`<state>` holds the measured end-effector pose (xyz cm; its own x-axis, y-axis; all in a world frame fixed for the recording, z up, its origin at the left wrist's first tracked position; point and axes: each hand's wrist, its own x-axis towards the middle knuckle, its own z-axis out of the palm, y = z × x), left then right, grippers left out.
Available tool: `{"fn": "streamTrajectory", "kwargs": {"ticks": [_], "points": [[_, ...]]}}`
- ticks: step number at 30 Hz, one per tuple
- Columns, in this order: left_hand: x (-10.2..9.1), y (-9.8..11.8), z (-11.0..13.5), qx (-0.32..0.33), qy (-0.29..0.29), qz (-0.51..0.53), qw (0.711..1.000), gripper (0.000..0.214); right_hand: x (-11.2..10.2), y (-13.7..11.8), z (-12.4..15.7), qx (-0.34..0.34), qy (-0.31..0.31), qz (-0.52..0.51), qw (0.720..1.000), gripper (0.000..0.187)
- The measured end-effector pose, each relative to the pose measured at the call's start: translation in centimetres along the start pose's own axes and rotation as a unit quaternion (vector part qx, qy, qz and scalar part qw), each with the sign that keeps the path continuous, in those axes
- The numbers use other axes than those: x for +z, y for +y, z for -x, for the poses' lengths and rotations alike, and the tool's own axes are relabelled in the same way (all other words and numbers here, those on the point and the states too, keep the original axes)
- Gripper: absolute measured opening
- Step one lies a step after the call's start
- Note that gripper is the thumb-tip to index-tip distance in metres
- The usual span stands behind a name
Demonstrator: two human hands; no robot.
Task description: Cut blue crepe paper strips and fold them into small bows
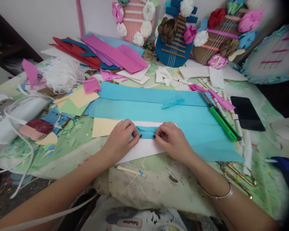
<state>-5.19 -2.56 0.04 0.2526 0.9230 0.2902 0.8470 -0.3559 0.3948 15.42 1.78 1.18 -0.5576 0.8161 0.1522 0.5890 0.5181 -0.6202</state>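
Between my two hands a small folded strip of blue crepe paper (146, 132) is stretched sideways. My left hand (123, 136) pinches its left end between thumb and fingers; my right hand (170, 138) pinches the right end the same way. Under the strip lies a white sheet (149, 147). Large pieces of light blue paper (139, 110) spread behind and to the right, with a small twisted blue scrap (173, 103) on top. A green utility knife (223, 123) rests on the right part of the blue paper.
Gold-handled scissors (242, 175) lie by my right forearm, and a black phone (247, 113) further right. White string (62, 75), coloured paper (118, 53) and scraps crowd the left and back. Decorated paper instruments (174, 41) lean on the wall. A white cable (30, 141) crosses the left side.
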Motion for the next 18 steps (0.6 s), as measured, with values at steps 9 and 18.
{"fn": "streamTrajectory", "kwargs": {"ticks": [9,18], "points": [[-0.07,0.02,-0.11,-0.013,0.000,0.000,1.000,0.015,0.34,0.11,-0.10,-0.007,0.014,0.029,0.999,0.016],[0.14,-0.23,-0.12,-0.024,-0.001,0.018,1.000,0.012,0.42,-0.26,-0.31,0.005,0.018,0.038,0.999,0.018]]}}
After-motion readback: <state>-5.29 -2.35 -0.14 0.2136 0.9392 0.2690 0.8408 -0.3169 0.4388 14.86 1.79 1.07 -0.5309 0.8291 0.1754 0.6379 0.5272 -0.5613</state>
